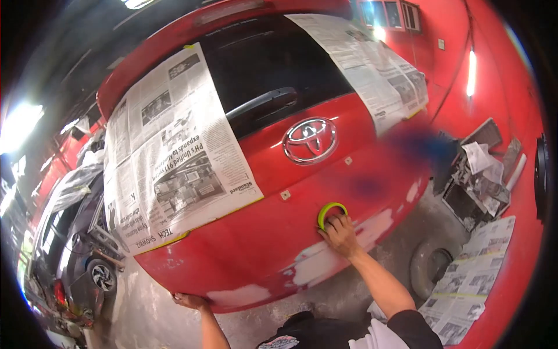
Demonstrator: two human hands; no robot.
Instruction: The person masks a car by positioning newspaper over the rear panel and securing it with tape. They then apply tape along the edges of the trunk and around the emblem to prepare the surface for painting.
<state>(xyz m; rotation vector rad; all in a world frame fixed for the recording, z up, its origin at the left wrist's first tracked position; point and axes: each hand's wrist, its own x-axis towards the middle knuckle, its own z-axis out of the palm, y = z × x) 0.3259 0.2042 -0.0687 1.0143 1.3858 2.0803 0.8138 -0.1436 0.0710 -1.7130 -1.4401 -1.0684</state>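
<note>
A red car tailgate [232,247] fills the middle of the view, with a chrome emblem [310,141] and pale filler patches [317,264] along its lower part. My right hand [339,234] is closed on a yellow-green tape roll [332,213], held against the red panel below the emblem. At the lower left edge of the tailgate is my left hand [190,301], its fingers at the rim and partly hidden. Newspaper [174,157] covers the left side of the rear window, and another newspaper sheet [372,64] covers the right side.
A dark car [78,250] stands at the left. On the right, a tire [430,267] lies on the floor near newspaper sheets [471,279] and a pile of papers and parts [479,180]. A lit tube [471,74] hangs by the red wall.
</note>
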